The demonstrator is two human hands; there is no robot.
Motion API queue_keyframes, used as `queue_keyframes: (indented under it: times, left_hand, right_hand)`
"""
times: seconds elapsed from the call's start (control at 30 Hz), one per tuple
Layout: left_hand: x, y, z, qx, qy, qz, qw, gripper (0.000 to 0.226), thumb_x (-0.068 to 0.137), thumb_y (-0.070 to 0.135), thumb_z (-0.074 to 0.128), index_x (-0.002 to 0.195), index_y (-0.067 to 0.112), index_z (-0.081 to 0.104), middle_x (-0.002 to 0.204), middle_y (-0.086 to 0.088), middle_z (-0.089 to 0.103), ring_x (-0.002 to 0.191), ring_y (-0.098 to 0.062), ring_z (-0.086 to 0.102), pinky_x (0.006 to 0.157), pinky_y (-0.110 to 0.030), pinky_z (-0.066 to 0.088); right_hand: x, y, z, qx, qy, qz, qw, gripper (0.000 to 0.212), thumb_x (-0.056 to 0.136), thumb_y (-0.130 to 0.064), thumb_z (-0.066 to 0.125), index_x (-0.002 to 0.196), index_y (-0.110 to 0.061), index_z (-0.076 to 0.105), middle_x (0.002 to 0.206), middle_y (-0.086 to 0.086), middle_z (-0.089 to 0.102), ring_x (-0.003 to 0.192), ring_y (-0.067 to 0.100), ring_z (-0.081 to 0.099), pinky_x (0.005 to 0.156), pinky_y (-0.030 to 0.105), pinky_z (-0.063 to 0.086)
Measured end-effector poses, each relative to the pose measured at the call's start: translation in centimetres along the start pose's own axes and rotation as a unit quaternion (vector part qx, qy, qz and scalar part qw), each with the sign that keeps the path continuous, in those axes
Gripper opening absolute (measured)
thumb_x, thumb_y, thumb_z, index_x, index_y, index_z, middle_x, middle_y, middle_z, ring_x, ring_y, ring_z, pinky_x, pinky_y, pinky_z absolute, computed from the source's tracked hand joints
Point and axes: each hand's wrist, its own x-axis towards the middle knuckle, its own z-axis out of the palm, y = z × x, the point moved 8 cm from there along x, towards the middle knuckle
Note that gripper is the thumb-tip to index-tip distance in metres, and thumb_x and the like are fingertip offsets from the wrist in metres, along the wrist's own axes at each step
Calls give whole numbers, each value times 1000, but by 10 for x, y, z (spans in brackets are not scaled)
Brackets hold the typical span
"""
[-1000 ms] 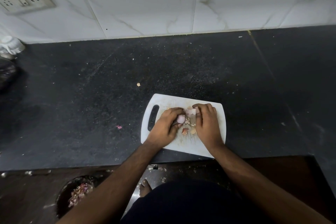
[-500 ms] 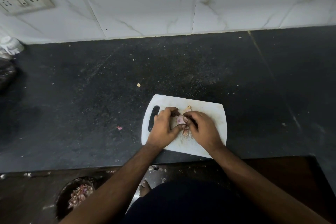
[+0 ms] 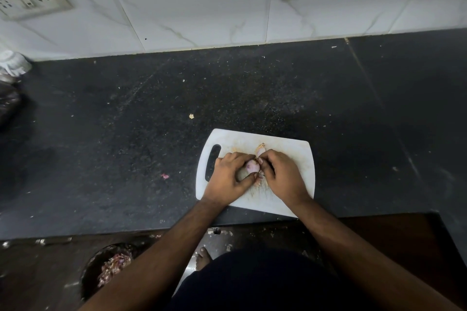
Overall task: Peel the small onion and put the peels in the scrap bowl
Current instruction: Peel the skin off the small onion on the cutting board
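Both hands, left hand (image 3: 231, 179) and right hand (image 3: 283, 175), pinch a small onion (image 3: 252, 166) together over the white cutting board (image 3: 290, 149) on a dark worktop (image 3: 126, 134).

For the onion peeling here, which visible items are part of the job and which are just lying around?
In use: small onion, left hand, right hand, loose peels, cutting board, scrap bowl.

Lying about: wall socket, pink scrap on the counter, dark bag.

Bare countertop (image 3: 126, 146) around cutting board (image 3: 290, 149)
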Motion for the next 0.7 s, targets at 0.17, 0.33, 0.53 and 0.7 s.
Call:
queue_keyframes:
  times: [0.17,0.33,0.53,0.7]
  left_hand:
    - [-3,-1,-2,-56,15,-22,998,61,80,28,80,132,18,52,121,5,65,114,-12,61,102,-39,47]
    - [-1,-2,-1,-61,6,-30,998,59,76,31,79,127,19,52,119,7,65,114,-12,62,100,-42,49]
    - [1,0,-2,-48,15,-16,999,41,79,28,79,115,22,59,108,11,66,103,-11,62,94,-43,49]
    - [0,3,-3,-34,16,2,999,34,84,25,77,114,20,62,107,10,67,101,-10,59,93,-39,47]
  right_hand:
    - [0,4,-7,15,45,27,998,11,102,-19,53,99,-12,61,92,1,67,86,20,62,76,42,52]
    - [-2,4,-18,81,73,44,993,18,99,-11,61,117,-14,62,110,-3,69,102,10,66,89,30,55]
    - [-5,-8,-18,73,49,0,996,16,101,-21,57,113,-15,66,110,-4,64,102,11,63,88,31,54]
    - [0,-6,-4,16,3,6,1000,32,95,-52,55,92,-21,65,81,-9,70,74,10,64,68,37,53]
